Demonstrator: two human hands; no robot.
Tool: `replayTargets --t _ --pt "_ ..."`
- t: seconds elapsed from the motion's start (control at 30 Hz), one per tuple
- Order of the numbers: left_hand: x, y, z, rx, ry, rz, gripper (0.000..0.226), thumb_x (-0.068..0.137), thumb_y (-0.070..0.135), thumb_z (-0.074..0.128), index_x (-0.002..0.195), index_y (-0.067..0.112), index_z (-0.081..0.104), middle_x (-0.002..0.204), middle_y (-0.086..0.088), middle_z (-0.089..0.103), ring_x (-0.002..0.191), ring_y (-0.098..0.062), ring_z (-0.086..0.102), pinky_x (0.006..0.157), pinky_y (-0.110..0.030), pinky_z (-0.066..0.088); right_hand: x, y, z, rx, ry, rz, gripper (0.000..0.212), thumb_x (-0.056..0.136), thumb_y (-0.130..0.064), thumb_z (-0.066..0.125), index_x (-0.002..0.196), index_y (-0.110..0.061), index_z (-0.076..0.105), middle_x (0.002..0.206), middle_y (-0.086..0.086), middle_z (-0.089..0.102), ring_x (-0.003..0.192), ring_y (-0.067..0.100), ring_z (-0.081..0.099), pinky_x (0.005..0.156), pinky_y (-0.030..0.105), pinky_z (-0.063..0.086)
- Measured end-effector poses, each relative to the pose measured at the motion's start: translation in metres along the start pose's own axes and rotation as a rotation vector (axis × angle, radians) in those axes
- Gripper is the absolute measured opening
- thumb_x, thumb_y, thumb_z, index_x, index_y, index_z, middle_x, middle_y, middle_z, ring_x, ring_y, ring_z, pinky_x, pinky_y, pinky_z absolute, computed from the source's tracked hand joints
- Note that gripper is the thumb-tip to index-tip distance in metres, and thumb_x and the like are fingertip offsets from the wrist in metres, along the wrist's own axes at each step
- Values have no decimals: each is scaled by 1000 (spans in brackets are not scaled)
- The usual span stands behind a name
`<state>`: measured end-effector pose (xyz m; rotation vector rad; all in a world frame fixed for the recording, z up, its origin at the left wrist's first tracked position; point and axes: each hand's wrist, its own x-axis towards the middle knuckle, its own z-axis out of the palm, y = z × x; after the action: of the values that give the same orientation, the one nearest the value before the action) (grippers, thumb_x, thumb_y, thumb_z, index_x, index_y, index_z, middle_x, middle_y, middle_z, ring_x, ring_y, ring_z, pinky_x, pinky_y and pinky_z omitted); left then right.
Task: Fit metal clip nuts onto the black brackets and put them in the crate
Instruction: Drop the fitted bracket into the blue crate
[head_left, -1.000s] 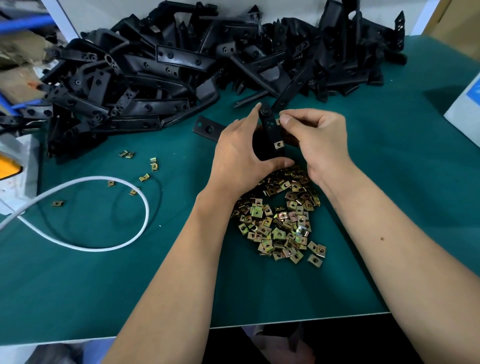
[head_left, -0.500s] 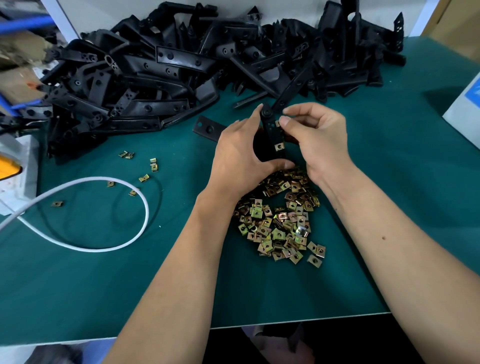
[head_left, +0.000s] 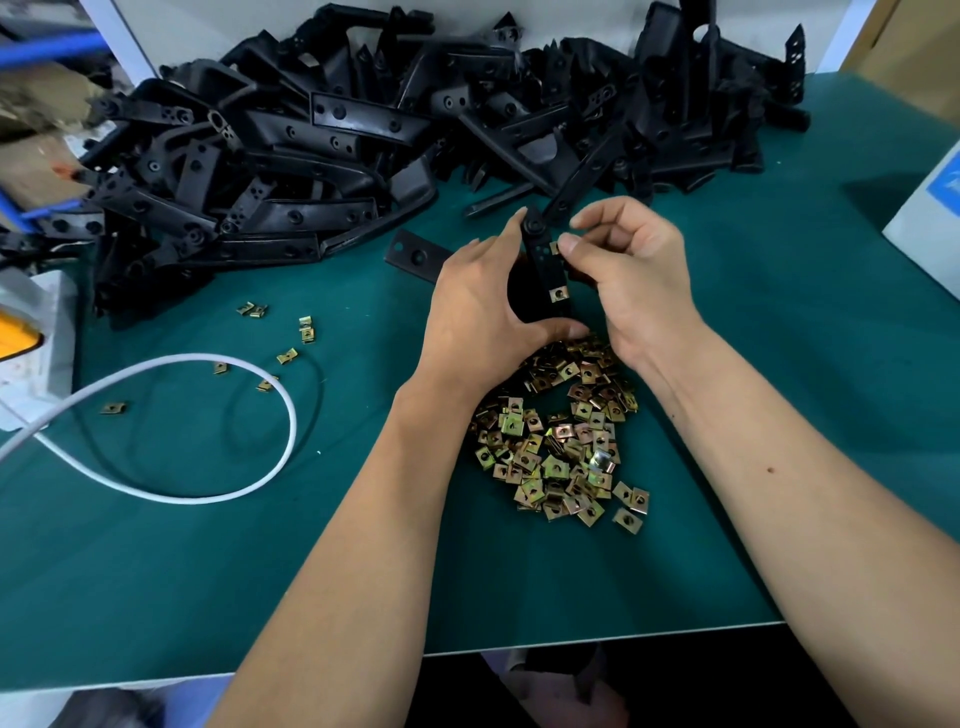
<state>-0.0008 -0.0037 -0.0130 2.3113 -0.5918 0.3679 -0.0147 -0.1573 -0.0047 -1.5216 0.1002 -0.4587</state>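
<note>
Near the desk's front edge lie our nuts (head_left: 558, 441). Above them our left hand (head_left: 483, 317) grips the bracket (head_left: 545, 270), one nut seated; our right hand (head_left: 631, 275) pinches a second nut (head_left: 555, 248) at its edge. Pushed askew, it could slip off. Brackets (head_left: 363, 130) crowd the back edge; no crate shows.

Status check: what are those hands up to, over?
Left hand grips bracket. Right hand pinches clip nut at its edge. One nut fitted. Nothing blocking.

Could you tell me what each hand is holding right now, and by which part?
The left hand grips the bracket by its lower half. The right hand pinches a clip nut at the bracket's upper edge.
</note>
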Motion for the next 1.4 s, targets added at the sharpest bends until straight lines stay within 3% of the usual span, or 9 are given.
replayTargets --t 0.4,0.6,0.73,0.93,1.07,1.1,1.17,1.27,1.4 --pt "1 3 5 68 21 -6 122 60 65 89 156 10 38 132 -5 65 131 -27 53 115 -41 38 -4 -2 6 -49 -42 -33 20 84 -1 74 86 -20 68 69 -10 65 72 7 63 76 26 57" --pt "2 5 6 94 25 -6 120 62 65 87 155 7 38 123 -7 67 120 -27 59 105 -44 46 -7 -3 8 -113 -27 -66 17 86 -6 74 88 -22 69 73 -6 66 68 2 62 57 15 51" --pt "1 5 5 126 22 -22 119 63 66 85 156 8 37 123 -7 67 119 -26 59 105 -44 47 -6 -2 6 -188 -24 -76 12 89 -16 74 95 -26 71 77 -7 71 66 0 65 47 21 51" --pt "-2 12 6 181 48 -56 116 65 66 85 155 9 39 127 -5 67 121 -25 59 108 -43 45 -1 -9 -5 -46 -40 134 20 101 -26 64 94 -16 79 94 2 79 97 15 75 88 39 62" --pt "0 33 9 348 70 9 114 70 63 83 154 2 37 122 -11 68 117 -31 60 110 -43 40 -13 -20 -21 -237 -75 53 6 92 -25 74 96 -27 78 94 -4 79 95 9 74 93 40 61" --pt "1 45 15 372 76 41 110 72 60 82 154 1 37 122 -10 67 117 -31 60 112 -43 38 -18 -24 -32 -315 -68 22 14 87 -21 79 98 -30 76 92 -7 79 92 5 74 91 36 61" --pt "3 69 26 406 79 78 100 78 51 75 155 2 36 123 -9 66 120 -31 58 115 -41 34 -24 -34 -51 -442 -8 -54 25 79 -15 83 99 -28 76 86 -10 77 84 1 73 84 28 61" --pt "7 121 58 402 32 150 77 89 37 41 157 4 30 127 -9 63 126 -31 55 118 -37 27 -37 -51 -98 -613 152 -143 20 75 -11 81 92 -19 73 74 -13 72 74 5 71 71 20 56" --pt "3 195 99 466 -37 346 83 86 26 63 158 5 27 129 -5 61 126 -27 54 119 -34 24 -62 -61 -176 -573 375 -96 15 79 -12 78 88 -22 71 77 -2 74 74 19 71 72 33 57"
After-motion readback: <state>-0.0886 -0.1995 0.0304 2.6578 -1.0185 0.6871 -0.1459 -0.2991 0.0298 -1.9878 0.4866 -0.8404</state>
